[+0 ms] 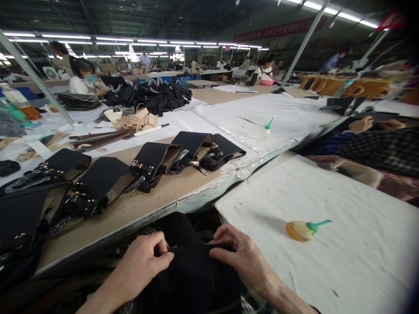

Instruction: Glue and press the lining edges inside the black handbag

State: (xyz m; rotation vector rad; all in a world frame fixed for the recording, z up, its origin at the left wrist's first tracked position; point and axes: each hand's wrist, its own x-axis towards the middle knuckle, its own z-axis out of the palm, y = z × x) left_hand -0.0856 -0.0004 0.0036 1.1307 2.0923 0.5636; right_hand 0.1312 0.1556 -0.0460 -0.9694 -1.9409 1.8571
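Note:
A piece of black fabric (196, 272) hangs over my lap, its upper edge stretched between my two hands. My left hand (144, 257) pinches that edge between thumb and forefinger. At the other end, my right hand (240, 255) grips the same edge, thumb in front and fingers behind. The fabric's lower part fades into dark shadow, so its full shape cannot be made out. Just beyond my hands, several black handbags (155, 159) with gold-coloured metal fittings lie in a row along the table edge.
A glue bottle (299, 231) with a green nozzle lies on the white table (347, 257) at right. Another green-nozzled bottle (266, 131) stands farther back. Brown strips (104, 138) and a black fabric pile (157, 98) lie at left. A person (81, 80) works behind them.

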